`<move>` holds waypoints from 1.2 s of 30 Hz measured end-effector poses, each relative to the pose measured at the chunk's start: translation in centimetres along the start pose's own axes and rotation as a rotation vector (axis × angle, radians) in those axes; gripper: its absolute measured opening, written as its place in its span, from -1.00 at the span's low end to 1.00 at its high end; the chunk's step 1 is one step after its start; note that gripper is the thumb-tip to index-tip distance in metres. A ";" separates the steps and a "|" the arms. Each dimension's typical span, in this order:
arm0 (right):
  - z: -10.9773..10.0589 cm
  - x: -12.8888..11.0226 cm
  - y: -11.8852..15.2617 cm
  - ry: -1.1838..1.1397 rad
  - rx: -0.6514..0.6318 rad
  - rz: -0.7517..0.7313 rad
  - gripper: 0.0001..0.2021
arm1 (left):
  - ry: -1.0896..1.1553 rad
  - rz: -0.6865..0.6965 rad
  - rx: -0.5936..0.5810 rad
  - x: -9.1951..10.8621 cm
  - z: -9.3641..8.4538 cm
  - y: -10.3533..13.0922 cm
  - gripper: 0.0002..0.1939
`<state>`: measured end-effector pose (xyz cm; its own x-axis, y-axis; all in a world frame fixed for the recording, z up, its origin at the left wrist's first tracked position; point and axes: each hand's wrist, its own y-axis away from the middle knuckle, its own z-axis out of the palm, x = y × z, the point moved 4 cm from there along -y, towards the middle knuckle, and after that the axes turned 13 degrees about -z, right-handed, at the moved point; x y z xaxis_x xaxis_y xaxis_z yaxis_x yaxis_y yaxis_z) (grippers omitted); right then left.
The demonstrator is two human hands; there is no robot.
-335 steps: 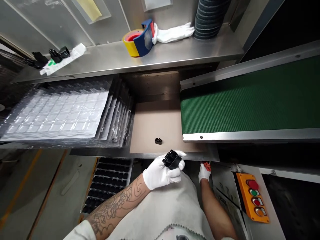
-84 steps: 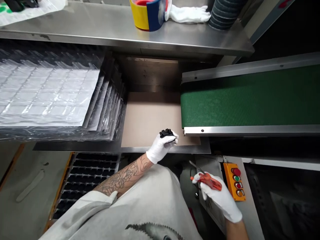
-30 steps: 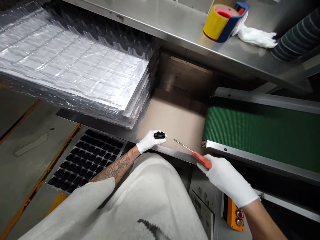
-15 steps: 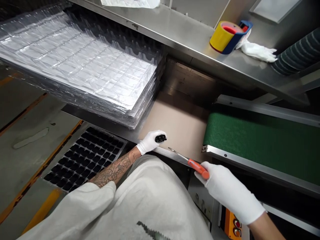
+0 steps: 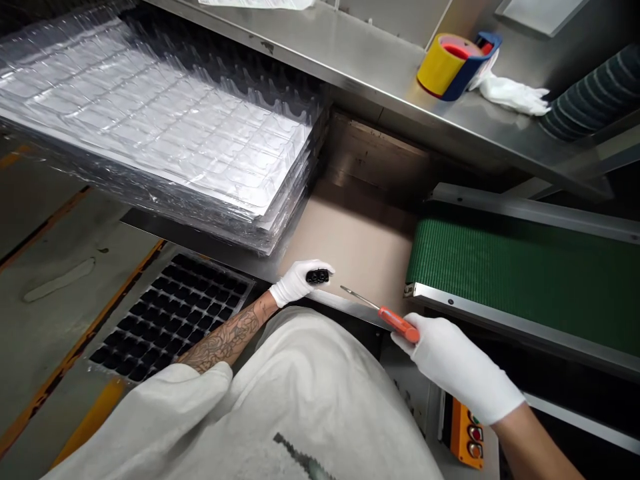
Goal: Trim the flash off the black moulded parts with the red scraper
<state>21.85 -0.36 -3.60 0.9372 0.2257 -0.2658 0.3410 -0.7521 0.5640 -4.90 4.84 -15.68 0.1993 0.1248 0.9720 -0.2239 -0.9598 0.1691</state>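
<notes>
White-gloved, my left hand [image 5: 295,281] is closed around a small black part [image 5: 318,276], whose outer end faces right and shows small details too fine to name. It hovers over the front edge of a beige board [image 5: 350,247]. My right hand [image 5: 445,357], gloved too, grips the orange handle of a screwdriver [image 5: 397,323]. The thin metal shaft points up and left, its tip a short gap away from the black part. Below the left forearm, a tray [image 5: 173,317] carries rows of black parts.
Stacked clear plastic trays [image 5: 165,127] with white sheets fill the upper left. A green conveyor belt [image 5: 525,280] runs to the right. On the steel shelf [image 5: 370,63] sit a yellow tape roll [image 5: 440,65] and a white glove [image 5: 515,93]. An orange button box [image 5: 467,433] is low on the right.
The black part has turned slightly in my left hand, so its end shows differently. The screwdriver tip has shifted a little right and up, with the right hand also slightly higher.
</notes>
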 end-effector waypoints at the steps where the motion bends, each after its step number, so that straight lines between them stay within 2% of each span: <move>1: 0.1 0.2 0.2 -0.007 0.004 0.009 -0.71 | 0.065 -0.035 -0.021 0.0 0.0 0.1 -0.71; 5: 0.6 0.2 0.8 -0.074 -0.027 0.013 -0.72 | 0.310 -0.163 -0.169 -0.2 0.5 0.3 -0.58; 7: 0.7 0.2 0.9 -0.107 0.011 0.008 -0.72 | 0.431 -0.185 -0.240 -0.4 1.0 0.2 -0.52; 11: 1.6 0.1 0.9 -0.188 0.036 -0.034 -0.70 | 0.823 -0.243 -0.306 -1.3 2.1 0.1 -0.45; 13: 2.3 0.2 0.9 -0.198 0.039 -0.027 -0.69 | 1.034 -0.295 -0.312 -1.9 2.7 0.1 -0.46; 16: 3.1 -0.2 0.8 -0.176 0.074 -0.009 -0.70 | 1.239 -0.345 -0.298 -2.1 3.4 0.0 -0.52; 22: 4.4 -2.4 0.1 -0.093 0.034 0.032 -0.80 | 1.447 -0.441 -0.205 -1.5 4.2 -0.4 -0.74; 26: 5.2 -2.2 -0.4 -0.085 0.013 0.009 -0.83 | 1.396 -0.466 -0.164 -1.2 4.4 -0.5 -0.76; 29: 4.7 -0.6 -0.3 -0.103 0.079 0.030 -0.77 | 1.238 -0.404 -0.141 -1.0 3.8 -0.6 -0.72; 31: 4.0 0.4 0.0 -0.122 0.109 0.043 -0.72 | 1.026 -0.330 -0.103 -0.8 2.8 -0.7 -0.67; 33: 3.2 1.1 0.4 -0.125 0.121 0.065 -0.71 | 0.715 -0.269 -0.048 -0.7 1.8 -1.0 -0.65; 36: 2.3 1.1 0.8 -0.120 0.095 0.063 -0.71 | 0.249 -0.231 0.025 -0.5 0.9 -1.5 -0.65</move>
<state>23.01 -2.17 -5.24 0.9392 0.1046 -0.3269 0.2679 -0.8190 0.5075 -3.79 5.94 -16.54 0.0021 0.3940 0.9191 -0.1758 -0.9047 0.3882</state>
